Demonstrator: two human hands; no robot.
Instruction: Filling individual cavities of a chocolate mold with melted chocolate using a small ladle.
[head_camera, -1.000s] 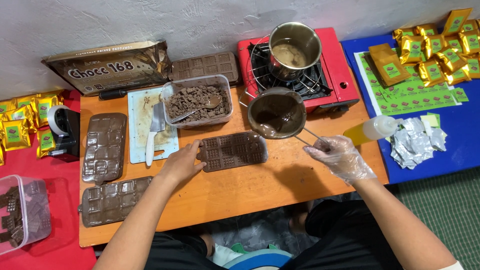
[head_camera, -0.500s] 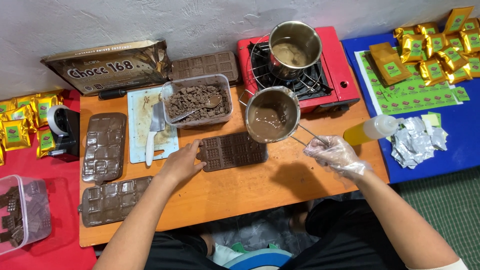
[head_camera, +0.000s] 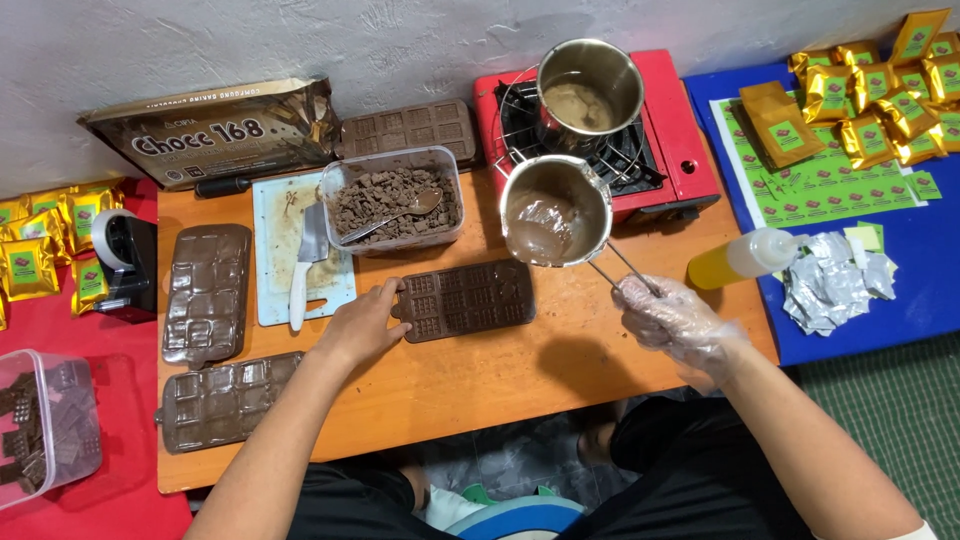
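My right hand (head_camera: 668, 318), in a clear plastic glove, grips the wire handle of a small steel pot (head_camera: 555, 208) holding melted chocolate. The pot is tilted and held above the far right end of a brown chocolate-bar mould (head_camera: 466, 298) lying on the wooden table (head_camera: 500, 370). My bare left hand (head_camera: 362, 325) rests on the table and touches the mould's left edge. A larger steel pot (head_camera: 588, 92) stands on the red portable gas stove (head_camera: 680, 140) just behind.
A clear tub of chocolate chunks with a spoon (head_camera: 392, 200), a white cutting board with a knife (head_camera: 300, 250), two filled moulds (head_camera: 207, 292) (head_camera: 232, 400) at left, a squeeze bottle (head_camera: 745, 257), crumpled foil (head_camera: 835, 280), gold packets (head_camera: 880, 90), a tape dispenser (head_camera: 122, 255).
My right hand has lifted the small pot up and back toward the stove, tilting it more steeply. My left hand stays at the mould's edge.
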